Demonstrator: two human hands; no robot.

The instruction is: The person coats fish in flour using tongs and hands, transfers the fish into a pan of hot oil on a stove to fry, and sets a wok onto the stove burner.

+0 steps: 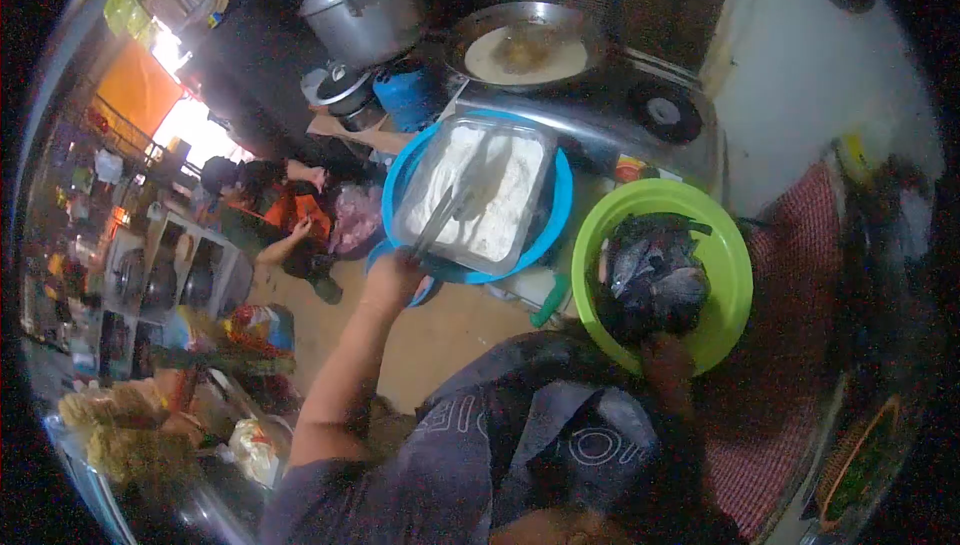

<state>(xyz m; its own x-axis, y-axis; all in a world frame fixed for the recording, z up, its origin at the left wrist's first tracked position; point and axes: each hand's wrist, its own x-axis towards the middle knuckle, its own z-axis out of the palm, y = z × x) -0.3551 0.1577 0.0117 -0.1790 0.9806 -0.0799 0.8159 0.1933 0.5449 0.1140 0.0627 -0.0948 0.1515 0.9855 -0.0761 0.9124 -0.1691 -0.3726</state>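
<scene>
My left hand (400, 277) is closed around dark tongs (436, 218), whose tips lie over white powder in a clear rectangular container (545, 160). That container rests on a blue basin (563, 207). At the right, my right hand (665, 353) reaches over the near rim of a lime green basin (738, 275). Its fingers are dim and partly hidden beside a black plastic bag (655, 285) in the basin, so their grip cannot be made out.
A pan (530, 50) of pale, bubbling liquid stands on a steel stove (570, 117). Behind the blue basin are a large metal pot (365, 20) and a smaller lidded pot (345, 92). Another person (235, 210) is at the left, beside a pink plastic bag (357, 217).
</scene>
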